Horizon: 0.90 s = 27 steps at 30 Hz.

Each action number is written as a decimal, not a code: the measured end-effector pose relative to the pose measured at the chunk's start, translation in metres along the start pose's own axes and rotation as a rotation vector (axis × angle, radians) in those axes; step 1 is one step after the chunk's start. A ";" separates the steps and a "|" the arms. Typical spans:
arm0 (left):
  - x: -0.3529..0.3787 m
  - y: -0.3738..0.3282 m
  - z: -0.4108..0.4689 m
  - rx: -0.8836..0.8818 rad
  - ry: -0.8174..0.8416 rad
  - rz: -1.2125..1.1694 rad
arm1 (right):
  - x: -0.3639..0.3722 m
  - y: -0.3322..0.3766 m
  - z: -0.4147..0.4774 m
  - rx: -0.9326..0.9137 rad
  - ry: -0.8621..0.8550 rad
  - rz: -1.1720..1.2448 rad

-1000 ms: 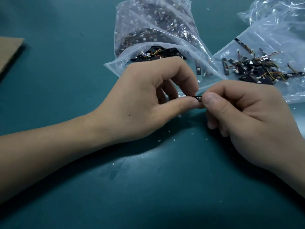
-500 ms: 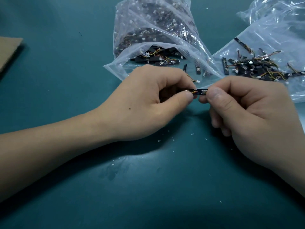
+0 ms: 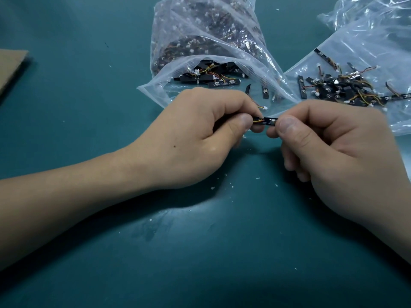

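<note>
Both hands meet just above the teal worktop [image 3: 200,252], in front of the open plastic bag [image 3: 222,34] of similar parts. Between them they hold one small black strip board [image 3: 270,121]. The left hand [image 3: 200,134] pinches the coloured wire lead [image 3: 257,121] between thumb and forefinger, right where it joins the strip. The right hand [image 3: 329,156] pinches the strip's far end the same way, with its other fingers curled underneath. The step looks like working that joint, though whether the lead is being seated or drawn off cannot be told. Either way, the left grip probably belongs on the plug body rather than on the thin wires, and the force should run straight along the strip, since a sideways bend could snap the connector; the white flecks [image 3: 258,178] on the worktop may be such chips. The right thumb should stay off the small round component near its tip. The finished piece would likely join the loose pile [image 3: 342,90] on the flat bag [image 3: 367,47] to the right. A piece of cardboard [image 3: 11,65] lies at the far left.
</note>
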<state>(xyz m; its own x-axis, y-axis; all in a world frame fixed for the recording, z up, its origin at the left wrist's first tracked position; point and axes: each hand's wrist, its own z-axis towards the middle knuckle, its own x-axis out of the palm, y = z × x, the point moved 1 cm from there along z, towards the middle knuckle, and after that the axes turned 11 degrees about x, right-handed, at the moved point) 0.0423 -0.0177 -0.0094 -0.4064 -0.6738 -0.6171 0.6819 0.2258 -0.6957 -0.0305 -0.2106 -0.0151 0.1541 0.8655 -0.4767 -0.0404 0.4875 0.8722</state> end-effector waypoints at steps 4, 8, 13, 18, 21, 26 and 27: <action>-0.001 -0.001 0.000 0.003 -0.007 0.058 | 0.000 0.001 -0.001 -0.009 0.012 -0.010; 0.000 -0.001 -0.001 -0.001 -0.020 0.049 | 0.000 0.001 -0.001 0.004 -0.001 0.001; 0.000 0.000 -0.001 0.008 -0.053 0.041 | -0.001 0.001 0.000 0.021 -0.016 0.015; 0.000 0.000 -0.001 0.011 -0.082 0.050 | -0.001 0.001 0.000 0.016 0.007 0.026; 0.000 0.000 -0.001 0.008 -0.078 0.033 | -0.001 0.001 -0.001 0.007 0.019 0.026; -0.001 0.001 -0.002 -0.001 -0.070 -0.030 | -0.001 0.001 -0.001 0.012 0.017 0.041; -0.001 0.001 -0.002 0.003 -0.069 -0.036 | -0.001 0.000 0.000 0.017 0.012 0.050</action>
<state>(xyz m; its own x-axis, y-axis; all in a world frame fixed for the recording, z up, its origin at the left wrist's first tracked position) 0.0421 -0.0159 -0.0099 -0.3876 -0.7283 -0.5651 0.6699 0.1986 -0.7154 -0.0310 -0.2110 -0.0144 0.1399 0.8901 -0.4337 -0.0311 0.4417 0.8966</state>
